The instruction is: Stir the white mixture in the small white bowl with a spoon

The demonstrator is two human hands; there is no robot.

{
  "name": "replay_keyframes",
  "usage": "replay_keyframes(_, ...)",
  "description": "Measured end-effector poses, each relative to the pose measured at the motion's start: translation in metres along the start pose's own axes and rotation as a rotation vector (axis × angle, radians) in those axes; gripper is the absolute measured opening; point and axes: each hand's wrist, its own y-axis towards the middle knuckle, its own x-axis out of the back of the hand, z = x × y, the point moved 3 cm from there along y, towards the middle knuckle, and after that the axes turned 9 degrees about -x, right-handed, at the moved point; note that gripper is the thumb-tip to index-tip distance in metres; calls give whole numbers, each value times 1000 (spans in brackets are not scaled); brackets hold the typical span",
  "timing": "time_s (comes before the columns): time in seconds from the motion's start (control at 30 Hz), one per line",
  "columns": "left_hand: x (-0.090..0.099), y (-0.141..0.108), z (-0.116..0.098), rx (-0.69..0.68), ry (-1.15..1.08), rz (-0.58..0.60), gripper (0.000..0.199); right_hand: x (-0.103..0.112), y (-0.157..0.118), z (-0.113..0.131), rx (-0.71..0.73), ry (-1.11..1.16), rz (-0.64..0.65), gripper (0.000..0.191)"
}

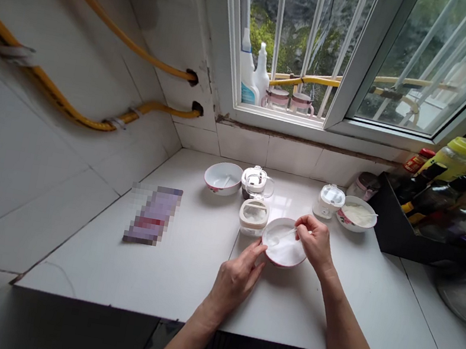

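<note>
A white bowl (282, 258) with a reddish rim stands on the counter, holding a white grainy powder. At its left side, my left hand (237, 274) grips the rim with its fingers. My right hand (315, 242) pinches the handle of a small pale spoon (288, 233), whose head rests in the powder. Just behind the bowl sits a seasoning jar (253, 216) with a clear lid and white contents. A second jar (254, 179) with dark contents stands behind that one, its clear lid apparently raised.
An empty-looking bowl (222, 179) stands at the back left. To the right are another clear-lidded jar (329, 201), a bowl of white food (357, 214) with a utensil, and a black box (402, 240) of bottles. A blurred purple item (154, 216) lies left on the white counter (178, 279).
</note>
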Motion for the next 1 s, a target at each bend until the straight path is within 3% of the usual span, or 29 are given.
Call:
replay_keyframes(0.33,-1,0,1,5,8,1,43,6,3,-3,7,-30,-68,13)
replay_keyframes(0.7,0,0,1,7,5,5,40,7,9,-12,-203,313,10,11)
replay_keyframes(1.0,-3,-1,2,-5,8,-9,37,6,13,-12,-249,509,28,7)
